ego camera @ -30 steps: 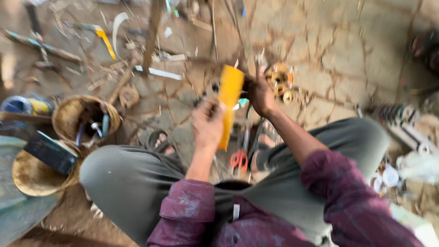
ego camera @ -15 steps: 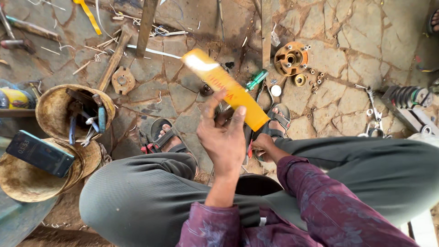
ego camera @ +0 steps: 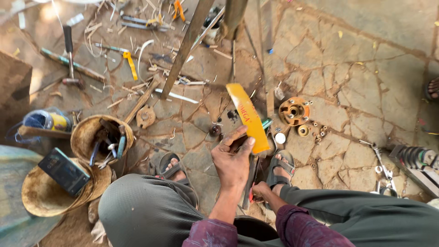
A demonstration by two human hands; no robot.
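While you sit over the cracked stone floor (ego camera: pixel 366 82), your left hand (ego camera: pixel 233 162) is closed on the near end of a flat yellow strip (ego camera: pixel 247 116) — thumb and fingertips pinch it, and the strip runs up and away to the left, its far end rounded and catching the light. It is long and narrow, bright yellow, with small red lettering along its middle and a grubby, scuffed face.

Your right hand (ego camera: pixel 261 189) is lower and nearer, down between your knees by a dark upright bar (ego camera: pixel 250 180); whether it grips anything you cannot tell from here.

Just right of the strip lies a rusty round hub (ego camera: pixel 294 111) with studs, small nuts (ego camera: pixel 320 132) scattered beside it. Both sandalled feet (ego camera: pixel 173 167) rest on the floor under the strip. To the left sits a worn bucket (ego camera: pixel 87 132) of hand tools — beside it a second bowl (ego camera: pixel 41 196) carrying a dark rectangular block (ego camera: pixel 64 170).
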